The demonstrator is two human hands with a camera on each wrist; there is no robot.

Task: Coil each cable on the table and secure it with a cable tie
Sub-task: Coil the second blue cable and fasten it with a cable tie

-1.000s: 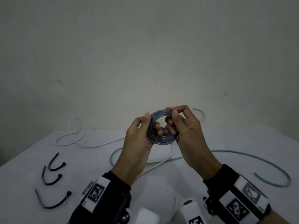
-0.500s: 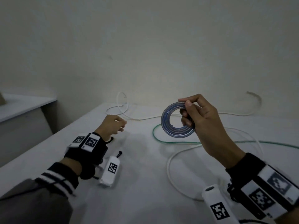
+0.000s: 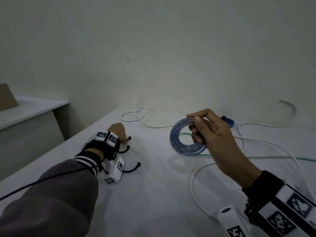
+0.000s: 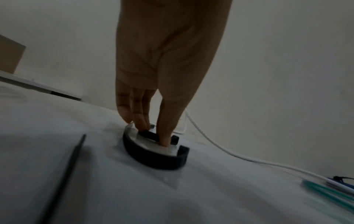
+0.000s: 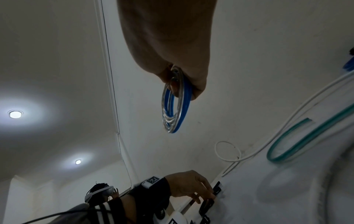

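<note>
My right hand (image 3: 193,118) holds a coiled blue-and-clear cable (image 3: 177,139) upright above the white table (image 3: 153,194), pinching its rim between thumb and fingers; the right wrist view shows the coil (image 5: 176,106) hanging from that grip. At the table's left my left hand (image 3: 119,132) reaches down onto the farthest of three black cable ties (image 3: 129,138). In the left wrist view, thumb and fingertips (image 4: 141,122) pinch that tie (image 4: 148,134), with a second curved tie (image 4: 153,159) lying just in front. The third tie (image 3: 131,169) sits nearer me.
A loose white cable (image 3: 147,124) loops at the back, another white one (image 3: 193,182) curves front right, and a green cable (image 3: 273,158) crosses the right side. A small blue coil (image 3: 228,120) lies behind my right hand. A lower shelf (image 3: 25,110) with a cardboard box (image 3: 6,98) stands left.
My left hand let go of the blue coil and moved left and down onto the black ties. My right hand kept the coil, and my view turned left.
</note>
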